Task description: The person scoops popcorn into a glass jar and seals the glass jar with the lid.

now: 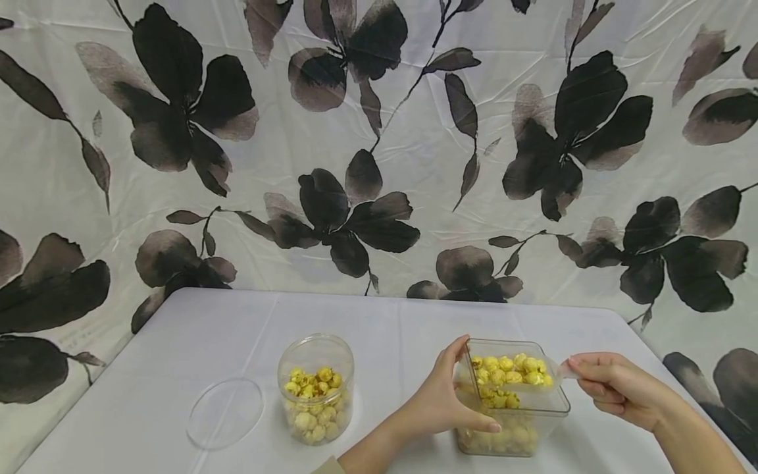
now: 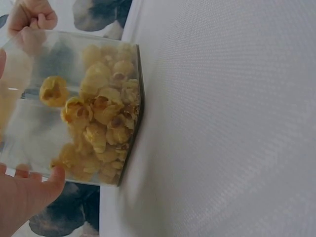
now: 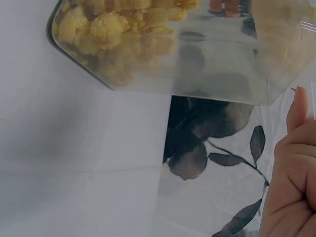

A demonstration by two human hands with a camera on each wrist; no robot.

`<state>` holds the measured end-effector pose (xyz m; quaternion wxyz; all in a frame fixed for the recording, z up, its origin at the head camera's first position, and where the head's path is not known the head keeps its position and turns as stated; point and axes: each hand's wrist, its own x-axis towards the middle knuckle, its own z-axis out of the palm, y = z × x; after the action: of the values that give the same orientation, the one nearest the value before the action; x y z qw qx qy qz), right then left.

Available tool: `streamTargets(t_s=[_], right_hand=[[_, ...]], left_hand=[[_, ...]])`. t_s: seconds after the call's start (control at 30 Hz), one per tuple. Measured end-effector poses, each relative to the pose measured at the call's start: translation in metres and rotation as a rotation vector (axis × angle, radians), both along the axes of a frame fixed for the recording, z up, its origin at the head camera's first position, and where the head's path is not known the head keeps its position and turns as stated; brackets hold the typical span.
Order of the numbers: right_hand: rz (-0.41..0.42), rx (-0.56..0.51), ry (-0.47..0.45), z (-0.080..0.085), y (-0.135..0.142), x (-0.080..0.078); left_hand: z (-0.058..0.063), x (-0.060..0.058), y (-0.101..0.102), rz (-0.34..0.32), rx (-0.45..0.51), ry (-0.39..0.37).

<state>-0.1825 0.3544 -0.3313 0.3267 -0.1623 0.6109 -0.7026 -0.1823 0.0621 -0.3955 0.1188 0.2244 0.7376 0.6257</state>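
My left hand grips a clear rectangular container by its left side, thumb on the near wall and fingers around the far left corner. Yellow popcorn fills its lower part, seen through the wall in the left wrist view. From the right, my right hand pinches the handle of a clear scoop between thumb and fingers. The scoop lies level at the container's opening, heaped with yellow popcorn. In the right wrist view the right hand shows at the right edge, its scoop barely visible.
A clear round jar, partly filled with popcorn, stands lidless left of the container. Farther left, a clear round lid lies flat on the white table. Behind the table hangs a floral cloth.
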Motion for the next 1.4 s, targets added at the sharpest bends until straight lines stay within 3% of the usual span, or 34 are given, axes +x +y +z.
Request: streamTargets(t_s=[0.73,1.4], right_hand=[[-0.048,0.000,-0.008,0.0028,0.0034,0.0020],[0.013,-0.112,-0.024,0.0047,0.0046,-0.0011]], left_hand=[[-0.0002,0.0005,-0.0006,0.000,0.004,0.004],[-0.0042,0.0002,-0.0004,-0.006,0.021,0.025]])
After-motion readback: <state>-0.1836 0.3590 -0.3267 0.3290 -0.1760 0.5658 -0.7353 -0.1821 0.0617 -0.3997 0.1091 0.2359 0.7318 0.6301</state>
